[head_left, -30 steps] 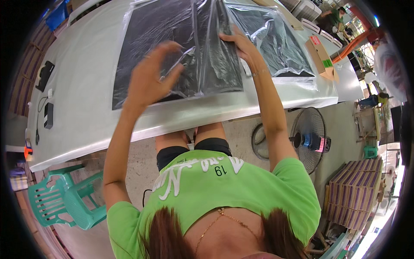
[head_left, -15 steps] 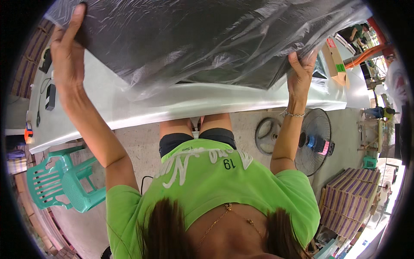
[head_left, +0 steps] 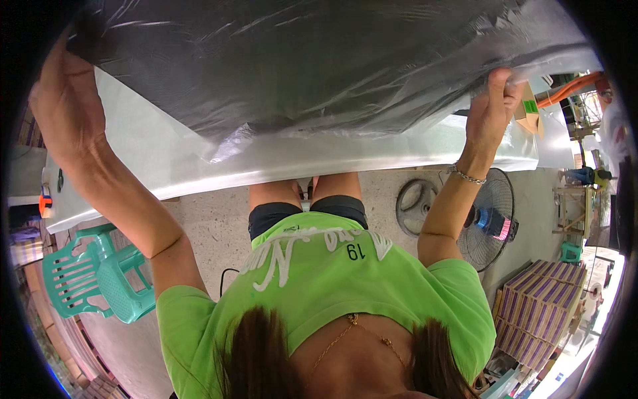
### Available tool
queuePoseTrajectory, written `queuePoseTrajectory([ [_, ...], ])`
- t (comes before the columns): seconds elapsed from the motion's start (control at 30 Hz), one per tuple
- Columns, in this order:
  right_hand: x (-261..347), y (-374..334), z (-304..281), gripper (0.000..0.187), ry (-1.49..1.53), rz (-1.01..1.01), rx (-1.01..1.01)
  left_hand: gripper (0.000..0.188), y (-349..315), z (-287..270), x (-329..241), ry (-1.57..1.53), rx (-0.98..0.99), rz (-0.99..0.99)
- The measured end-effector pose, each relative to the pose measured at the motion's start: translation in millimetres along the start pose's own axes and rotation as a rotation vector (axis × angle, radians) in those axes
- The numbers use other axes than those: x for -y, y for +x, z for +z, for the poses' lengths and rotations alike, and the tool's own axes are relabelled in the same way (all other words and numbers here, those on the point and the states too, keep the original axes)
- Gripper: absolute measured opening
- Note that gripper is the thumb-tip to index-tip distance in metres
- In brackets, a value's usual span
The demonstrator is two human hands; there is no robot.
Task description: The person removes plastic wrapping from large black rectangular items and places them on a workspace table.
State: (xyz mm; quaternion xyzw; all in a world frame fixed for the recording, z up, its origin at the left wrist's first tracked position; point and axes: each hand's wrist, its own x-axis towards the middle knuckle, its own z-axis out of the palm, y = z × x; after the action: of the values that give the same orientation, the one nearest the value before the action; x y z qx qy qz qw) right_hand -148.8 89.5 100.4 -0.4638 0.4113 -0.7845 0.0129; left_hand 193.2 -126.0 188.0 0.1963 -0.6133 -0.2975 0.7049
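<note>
A large dark flat sheet in clear plastic film (head_left: 299,73) fills the top of the view, held up above the table. Its surface is wrinkled and shiny, and loose film hangs from its near edge. My left hand (head_left: 70,106) holds it at the left corner, with the fingertips partly lost in shadow at the dark rim. At the right edge my right hand (head_left: 493,110) is closed on bunched film, thumb on top. Whatever is behind the sheet is hidden.
Beneath the sheet stretches a shiny silver-covered table (head_left: 266,163). A green plastic chair (head_left: 100,276) stands at lower left. To the right are a standing fan (head_left: 488,223) and its round base (head_left: 415,206). A cardboard box (head_left: 528,116) sits by the right hand; a striped bundle (head_left: 541,312) lies farther back.
Both hands have moved farther apart, the left going left and the right going right. The wrapped sheet has come along, covering more of the right side, and its film is pulled tauter there.
</note>
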Motion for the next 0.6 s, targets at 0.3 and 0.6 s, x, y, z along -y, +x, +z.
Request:
queuePoseTrajectory([
  [0.3, -49, -39, -11, 0.037, -0.079, 0.177, -0.017, 0.044, -105, -8, 75, 0.013, 0.109, -0.193],
  [0.6, -105, -147, -34, 0.048, -0.292, 0.492, 0.128, 0.042, -227, -37, 129, 0.327, 0.331, -0.492],
])
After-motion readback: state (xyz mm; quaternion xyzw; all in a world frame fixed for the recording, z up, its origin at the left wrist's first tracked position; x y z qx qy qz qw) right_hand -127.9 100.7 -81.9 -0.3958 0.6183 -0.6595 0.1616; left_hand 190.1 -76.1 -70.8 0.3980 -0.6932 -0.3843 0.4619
